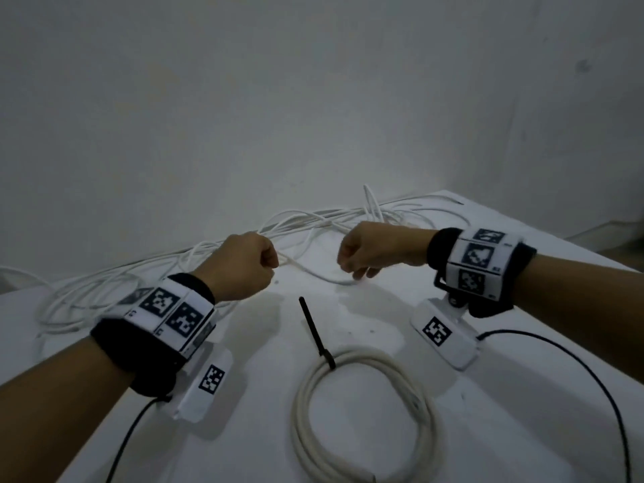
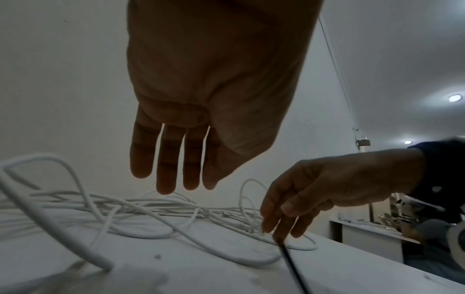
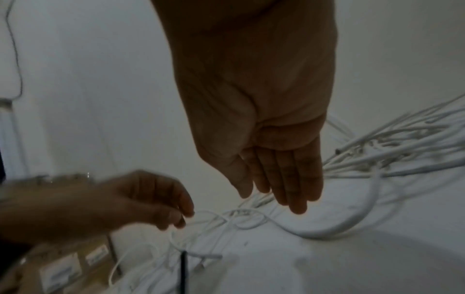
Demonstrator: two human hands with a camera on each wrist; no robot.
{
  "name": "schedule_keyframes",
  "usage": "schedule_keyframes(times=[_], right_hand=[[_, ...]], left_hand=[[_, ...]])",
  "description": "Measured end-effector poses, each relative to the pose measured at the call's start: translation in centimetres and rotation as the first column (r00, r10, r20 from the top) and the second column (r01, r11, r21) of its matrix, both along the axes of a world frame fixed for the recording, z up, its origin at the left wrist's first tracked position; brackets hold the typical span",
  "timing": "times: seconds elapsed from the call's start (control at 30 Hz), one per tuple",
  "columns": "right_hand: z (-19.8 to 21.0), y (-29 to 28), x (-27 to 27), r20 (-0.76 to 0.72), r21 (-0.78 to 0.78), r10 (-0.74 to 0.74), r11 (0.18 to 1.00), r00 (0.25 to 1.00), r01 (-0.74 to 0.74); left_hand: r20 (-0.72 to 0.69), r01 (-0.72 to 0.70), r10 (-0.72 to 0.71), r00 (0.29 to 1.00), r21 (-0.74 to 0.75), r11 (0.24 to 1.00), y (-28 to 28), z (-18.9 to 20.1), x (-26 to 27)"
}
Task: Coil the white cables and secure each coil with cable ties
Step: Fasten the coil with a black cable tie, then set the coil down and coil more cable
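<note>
Reaching toward the loose white cables [image 1: 313, 221], which lie tangled at the far side of the counter [image 1: 488, 430] against the wall, both hands are shown above one strand, presumably so that a free end can be found. The finished coil [image 1: 362, 413], bound by a black cable tie [image 1: 315, 329], lies nearer, apart from the tangle. The grip of the left hand [image 1: 244, 266] is released, with fingers [image 2: 166, 169] hanging straight and nothing held. The right hand [image 1: 369, 249] is likewise relaxed, its fingertips [image 2: 276, 214] lowered to a strand; contact cannot be confirmed.
</note>
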State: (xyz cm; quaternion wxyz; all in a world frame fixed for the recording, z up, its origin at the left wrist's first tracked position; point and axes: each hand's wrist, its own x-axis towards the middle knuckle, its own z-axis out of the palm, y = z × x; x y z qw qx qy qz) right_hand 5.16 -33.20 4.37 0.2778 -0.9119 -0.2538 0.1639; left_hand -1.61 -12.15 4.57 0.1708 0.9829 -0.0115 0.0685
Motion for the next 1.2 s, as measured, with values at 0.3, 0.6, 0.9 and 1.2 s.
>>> schedule_keyframes(times=[0.3, 0.6, 0.9, 1.2], right_hand=[[-5.5, 7.4, 4.6, 0.139, -0.577, 0.186, 0.813, 0.973, -0.073], [9.4, 4.0, -0.8, 0.613, -0.098, 0.105, 0.994, 0.783, -0.057], [20.1, 0.3, -5.4, 0.734, 0.169, -0.101, 0.985, 0.671, -0.036], [12.0, -1.4, -8.7, -0.088, 0.516, -0.087, 0.848, 0.992, 0.120]], left_hand=[[0.006, -0.115, 0.115, 0.993, 0.027, 0.993, 5.1, 0.0, 2.0], [0.152, 0.045, -0.041, 0.987, -0.022, 0.999, 3.9, 4.8, -2.1], [0.651, 0.263, 0.184, 0.736, -0.526, 0.809, 0.2, 12.3, -3.5], [0.429, 0.269, 0.192, 0.883, -0.796, 0.543, -0.3, 12.0, -7.9]])
